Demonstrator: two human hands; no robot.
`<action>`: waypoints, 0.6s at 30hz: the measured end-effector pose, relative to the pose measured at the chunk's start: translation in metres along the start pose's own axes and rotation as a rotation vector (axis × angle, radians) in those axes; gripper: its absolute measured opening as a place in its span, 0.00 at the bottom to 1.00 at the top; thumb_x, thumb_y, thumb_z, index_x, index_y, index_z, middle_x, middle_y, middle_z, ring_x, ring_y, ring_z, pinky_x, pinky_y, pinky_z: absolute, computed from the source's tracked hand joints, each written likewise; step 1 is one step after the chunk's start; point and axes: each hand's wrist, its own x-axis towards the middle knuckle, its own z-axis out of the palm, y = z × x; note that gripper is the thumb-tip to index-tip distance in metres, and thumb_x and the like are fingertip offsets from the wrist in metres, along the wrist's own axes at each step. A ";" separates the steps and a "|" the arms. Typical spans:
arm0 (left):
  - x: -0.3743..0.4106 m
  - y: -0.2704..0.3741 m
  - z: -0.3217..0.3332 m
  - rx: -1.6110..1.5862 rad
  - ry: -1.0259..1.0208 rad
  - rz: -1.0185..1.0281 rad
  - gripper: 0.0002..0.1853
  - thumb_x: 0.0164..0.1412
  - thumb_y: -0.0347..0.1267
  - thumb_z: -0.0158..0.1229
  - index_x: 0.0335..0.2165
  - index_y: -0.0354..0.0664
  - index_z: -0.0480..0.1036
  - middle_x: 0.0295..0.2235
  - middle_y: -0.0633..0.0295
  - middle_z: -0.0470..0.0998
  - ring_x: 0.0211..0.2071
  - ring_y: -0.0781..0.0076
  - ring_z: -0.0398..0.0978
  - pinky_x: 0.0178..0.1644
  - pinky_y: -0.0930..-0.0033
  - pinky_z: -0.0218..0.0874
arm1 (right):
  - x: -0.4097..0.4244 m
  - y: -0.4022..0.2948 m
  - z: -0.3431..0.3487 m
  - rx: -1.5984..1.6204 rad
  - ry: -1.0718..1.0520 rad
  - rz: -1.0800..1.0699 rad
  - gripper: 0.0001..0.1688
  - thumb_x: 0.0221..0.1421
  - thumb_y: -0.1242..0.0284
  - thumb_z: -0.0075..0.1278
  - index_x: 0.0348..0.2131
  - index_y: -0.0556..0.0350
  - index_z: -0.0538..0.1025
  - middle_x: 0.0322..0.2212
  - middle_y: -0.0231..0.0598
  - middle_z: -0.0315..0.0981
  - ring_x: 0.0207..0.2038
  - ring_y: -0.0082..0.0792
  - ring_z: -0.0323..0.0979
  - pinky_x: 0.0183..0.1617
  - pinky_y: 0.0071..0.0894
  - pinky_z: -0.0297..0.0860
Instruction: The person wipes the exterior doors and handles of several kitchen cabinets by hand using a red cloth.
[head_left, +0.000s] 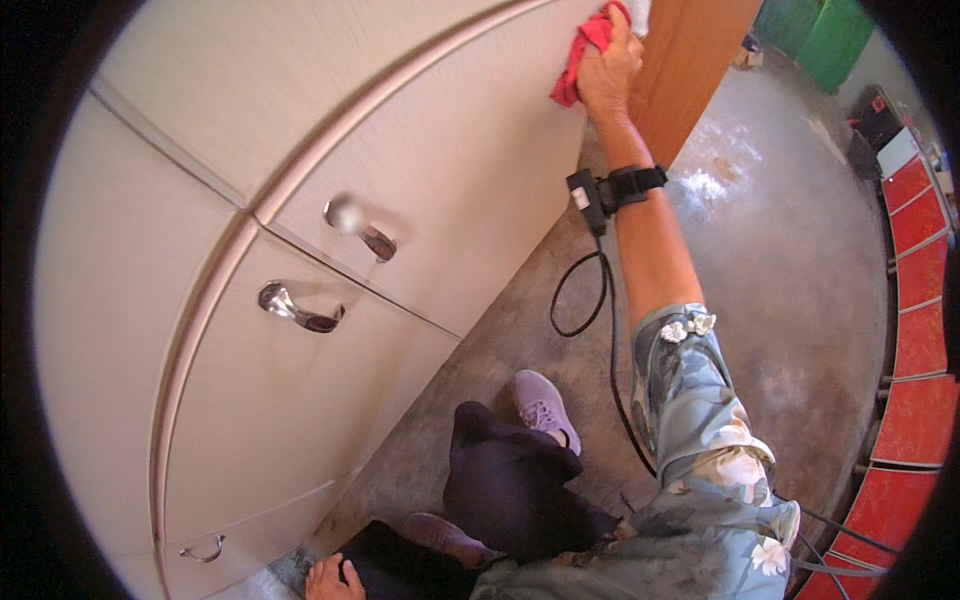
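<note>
My right hand (611, 71) reaches to the top of the view and grips a crumpled red cloth (576, 64) against the far edge of a pale cabinet door (480, 142). A black strap with a small device and a cable is round that wrist. Two shiny metal handles (300, 307) sit on neighbouring doors, nearer to me than the cloth. My left hand (335, 579) is low at the bottom edge, beside my dark-clad leg, partly cut off; its fingers look loosely bent, and whether it holds anything is hidden.
A brown wooden panel (686, 67) adjoins the cabinet's far end. The black cable (615, 360) hangs looped beside my right arm. A row of red panels (919, 337) curves along the right. My shoes (544, 409) stand on the grey floor close to the cabinet.
</note>
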 end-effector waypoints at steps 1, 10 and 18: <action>-0.002 -0.001 -0.001 0.020 -0.005 -0.008 0.14 0.59 0.40 0.51 0.36 0.44 0.77 0.34 0.55 0.78 0.37 0.53 0.73 0.42 0.57 0.65 | -0.017 0.017 0.002 0.017 -0.049 0.098 0.31 0.52 0.72 0.47 0.57 0.48 0.63 0.48 0.59 0.62 0.51 0.60 0.60 0.55 0.49 0.58; -0.002 0.006 -0.008 -0.076 -0.068 -0.121 0.16 0.62 0.39 0.48 0.37 0.40 0.77 0.35 0.52 0.78 0.38 0.53 0.73 0.44 0.58 0.65 | -0.278 0.093 0.005 0.182 -0.349 0.715 0.35 0.49 0.80 0.42 0.58 0.53 0.57 0.41 0.62 0.70 0.45 0.58 0.69 0.49 0.47 0.66; 0.001 0.006 0.001 -0.050 -0.056 -0.111 0.15 0.59 0.39 0.51 0.37 0.42 0.76 0.36 0.51 0.76 0.39 0.52 0.73 0.44 0.58 0.64 | -0.303 -0.029 -0.054 0.330 -0.508 0.247 0.42 0.45 0.82 0.48 0.60 0.57 0.54 0.51 0.59 0.60 0.52 0.56 0.60 0.57 0.45 0.57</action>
